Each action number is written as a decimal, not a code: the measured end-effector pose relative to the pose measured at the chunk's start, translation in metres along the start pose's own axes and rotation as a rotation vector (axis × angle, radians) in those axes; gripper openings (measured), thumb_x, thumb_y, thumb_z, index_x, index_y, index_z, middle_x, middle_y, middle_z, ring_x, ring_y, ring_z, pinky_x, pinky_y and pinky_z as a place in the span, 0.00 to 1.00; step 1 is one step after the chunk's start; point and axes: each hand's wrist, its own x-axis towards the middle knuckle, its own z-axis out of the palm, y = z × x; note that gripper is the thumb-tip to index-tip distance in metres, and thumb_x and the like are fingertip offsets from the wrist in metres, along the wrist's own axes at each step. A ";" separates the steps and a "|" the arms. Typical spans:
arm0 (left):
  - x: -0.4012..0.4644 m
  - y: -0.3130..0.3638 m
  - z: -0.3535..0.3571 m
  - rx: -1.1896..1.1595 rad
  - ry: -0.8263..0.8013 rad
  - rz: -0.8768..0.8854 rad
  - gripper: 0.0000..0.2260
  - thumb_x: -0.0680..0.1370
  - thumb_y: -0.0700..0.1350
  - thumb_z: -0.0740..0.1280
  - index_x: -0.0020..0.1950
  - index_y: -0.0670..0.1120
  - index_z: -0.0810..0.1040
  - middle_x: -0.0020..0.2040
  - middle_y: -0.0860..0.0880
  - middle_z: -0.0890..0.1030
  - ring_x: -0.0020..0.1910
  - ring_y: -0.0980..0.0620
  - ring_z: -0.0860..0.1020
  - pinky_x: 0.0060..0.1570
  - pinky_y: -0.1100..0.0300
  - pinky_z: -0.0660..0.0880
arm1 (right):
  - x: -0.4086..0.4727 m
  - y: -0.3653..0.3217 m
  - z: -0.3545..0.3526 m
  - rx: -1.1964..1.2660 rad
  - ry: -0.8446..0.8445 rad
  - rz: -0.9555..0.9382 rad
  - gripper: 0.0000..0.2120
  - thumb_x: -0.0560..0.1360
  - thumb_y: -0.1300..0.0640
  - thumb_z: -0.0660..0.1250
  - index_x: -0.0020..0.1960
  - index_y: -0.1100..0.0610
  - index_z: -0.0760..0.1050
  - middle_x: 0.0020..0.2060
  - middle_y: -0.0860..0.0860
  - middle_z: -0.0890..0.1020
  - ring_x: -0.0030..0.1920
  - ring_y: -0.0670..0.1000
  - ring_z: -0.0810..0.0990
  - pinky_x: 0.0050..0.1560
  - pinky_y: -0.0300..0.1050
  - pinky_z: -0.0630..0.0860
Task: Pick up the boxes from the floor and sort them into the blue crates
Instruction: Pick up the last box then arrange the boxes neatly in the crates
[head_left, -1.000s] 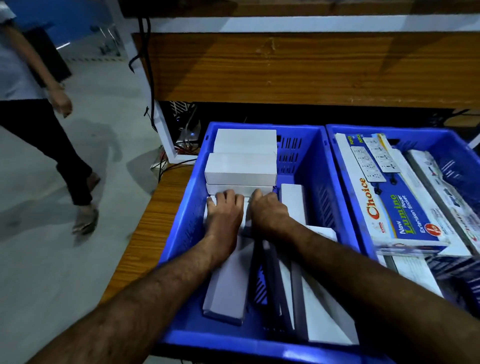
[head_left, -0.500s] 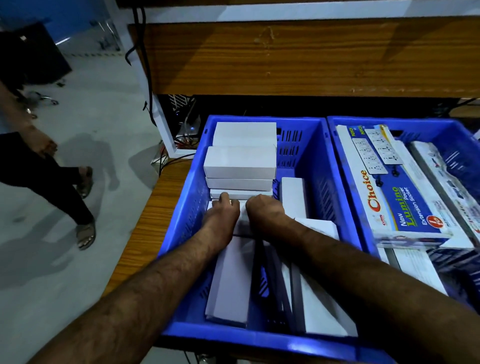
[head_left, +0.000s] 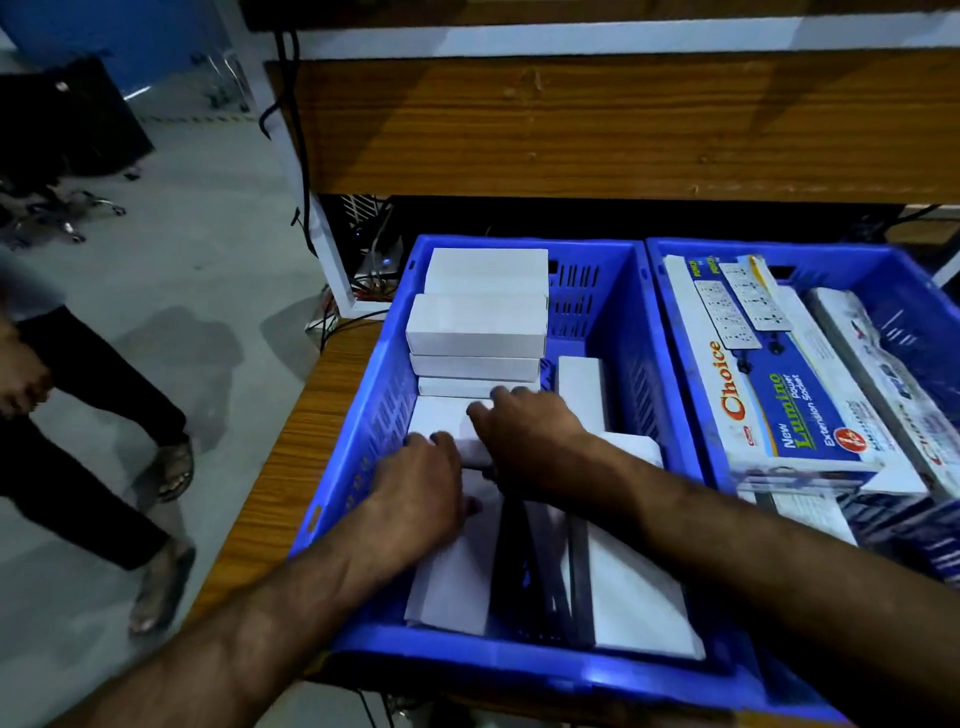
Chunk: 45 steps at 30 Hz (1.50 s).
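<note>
The left blue crate (head_left: 353, 457) holds a stack of white boxes (head_left: 478, 322) at its back left. An upright white box (head_left: 579, 384) stands mid-right, and long flat white boxes (head_left: 452, 587) lie at the front. Both my hands are inside this crate. A small white box (head_left: 441, 421) lies flat in front of the stack. My left hand (head_left: 421, 493) has its fingertips on that box's near edge. My right hand (head_left: 530, 441) curls over its right end. The right blue crate (head_left: 914, 322) holds a printed "Choice Lumino" extension-socket box (head_left: 769, 395) and similar packs.
Both crates sit on a wooden table (head_left: 311, 415) below a wooden shelf board (head_left: 571, 119). Cables (head_left: 306, 197) hang by a white post at the table's far left corner. A person in dark trousers (head_left: 104, 374) and sandals walks on the grey floor to the left. A chair base (head_left: 52, 208) stands further back.
My left hand has slid back toward me along the small white box, while my right hand stays over its right end. The person on the left has walked closer to the table.
</note>
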 end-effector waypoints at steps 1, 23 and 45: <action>-0.008 0.003 0.004 0.020 -0.033 -0.008 0.37 0.79 0.64 0.65 0.75 0.39 0.60 0.68 0.39 0.72 0.65 0.41 0.76 0.58 0.51 0.75 | -0.006 -0.003 0.005 -0.034 -0.016 -0.048 0.29 0.74 0.49 0.73 0.71 0.57 0.68 0.63 0.59 0.74 0.62 0.61 0.77 0.55 0.52 0.74; -0.009 0.004 0.027 -0.417 -0.362 -0.130 0.43 0.81 0.51 0.64 0.79 0.35 0.36 0.71 0.33 0.72 0.69 0.37 0.74 0.68 0.47 0.70 | -0.031 -0.024 0.031 -0.050 -0.078 -0.198 0.16 0.83 0.54 0.57 0.69 0.59 0.70 0.62 0.59 0.78 0.60 0.60 0.79 0.58 0.52 0.71; 0.023 -0.008 -0.022 -1.274 -0.244 -0.282 0.45 0.76 0.70 0.63 0.80 0.43 0.50 0.51 0.52 0.77 0.36 0.53 0.82 0.32 0.59 0.79 | -0.018 -0.020 -0.016 0.146 0.115 0.160 0.37 0.76 0.45 0.70 0.74 0.58 0.55 0.58 0.58 0.77 0.57 0.60 0.81 0.44 0.50 0.66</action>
